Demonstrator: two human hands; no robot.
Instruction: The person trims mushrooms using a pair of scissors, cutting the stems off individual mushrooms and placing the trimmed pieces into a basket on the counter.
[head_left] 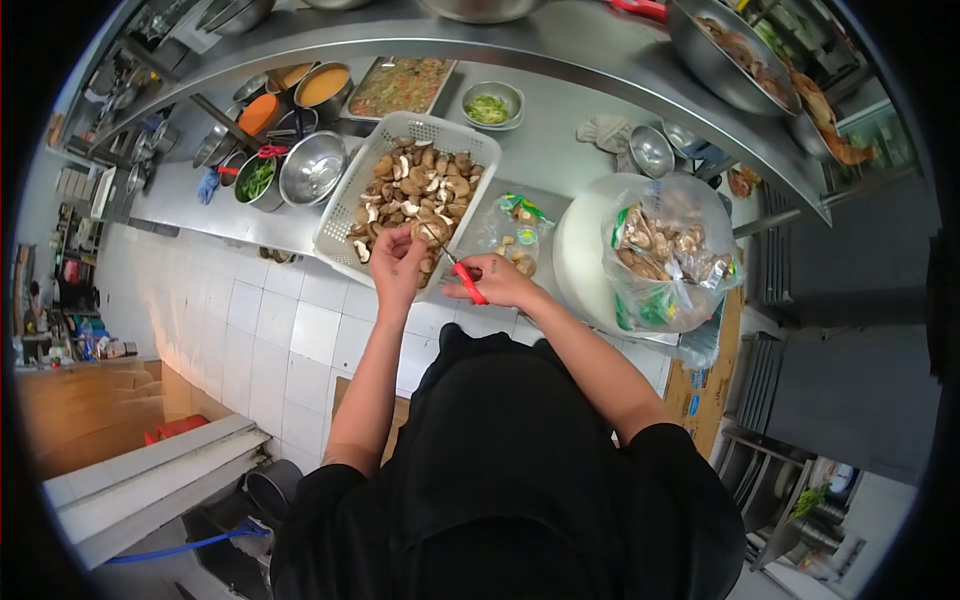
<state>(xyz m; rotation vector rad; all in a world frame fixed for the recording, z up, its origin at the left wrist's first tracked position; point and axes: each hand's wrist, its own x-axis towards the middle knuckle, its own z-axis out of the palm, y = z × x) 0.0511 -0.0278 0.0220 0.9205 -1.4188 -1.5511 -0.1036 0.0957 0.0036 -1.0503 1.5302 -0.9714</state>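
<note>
My right hand (503, 279) grips a pair of red-handled scissors (470, 284), blades pointing up and left. Fingers closed, my left hand (397, 263) pinches a brown mushroom (431, 231) at the scissors' tips. Both hands are over the near edge of a white perforated basket (335, 225). Whole and cut mushrooms (420, 183) fill much of that basket, some with pale undersides up. Right of it, a clear plastic bag (503, 222) with green print lies on a tray, a few mushrooms inside.
A large clear bag of mushrooms (665, 245) rests on a white round container (580, 240) at the right. Left stand a steel bowl (313, 168) and a pot of greens (257, 180). Behind are a tray of chopped food (403, 88) and a bowl of green slices (491, 106). A steel shelf (520, 50) overhangs the counter.
</note>
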